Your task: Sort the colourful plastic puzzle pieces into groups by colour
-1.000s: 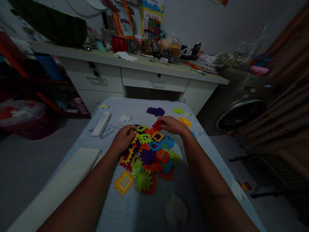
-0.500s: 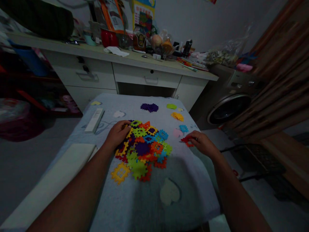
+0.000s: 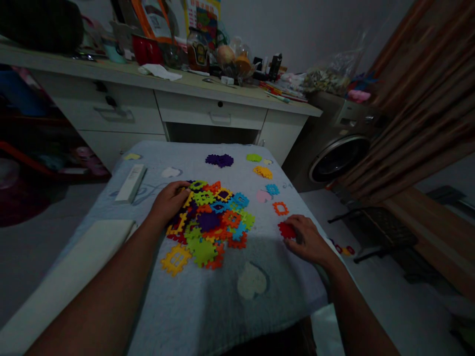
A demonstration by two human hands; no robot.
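Observation:
A heap of colourful interlocking plastic tiles lies in the middle of a pale blue cloth over a small table. My left hand rests curled on the heap's left edge, fingers touching the tiles. My right hand is near the cloth's right edge, fingers closed on a red tile that lies on the cloth. An orange frame tile lies just beyond it. Sorted apart at the far side are purple tiles, a green tile, a yellow tile and a blue tile.
A white box lies at the cloth's left, a white cushion at the near left. A cluttered white desk with drawers stands behind. A washing machine and brown curtains are to the right.
My right hand has gone from the top of the heap out to the right edge of the cloth, carrying a red tile down onto it. An orange tile now lies beside it. Left hand stays.

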